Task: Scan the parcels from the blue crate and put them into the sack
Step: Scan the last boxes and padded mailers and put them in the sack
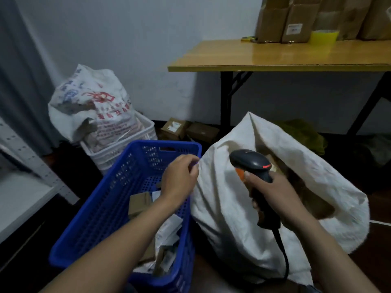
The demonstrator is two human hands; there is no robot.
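A wooden bench point(275, 58) carries cardboard boxes point(296, 20) and a yellow roll point(323, 37). A printed bag point(91, 102) sits in a white crate point(127, 144), with small boxes point(175, 126) on the floor nearby.

The crate point(101, 208) is done in bright blue, punched all over with a grid of little holes. The sack point(222, 208) is left plain off-white. The barcode scanner point(251, 163) is finished dark grey, with an orange trigger and a red strip. Brown and white parcels point(139, 203) are spotted. The white bag point(93, 102) is printed in red and blue lettering.
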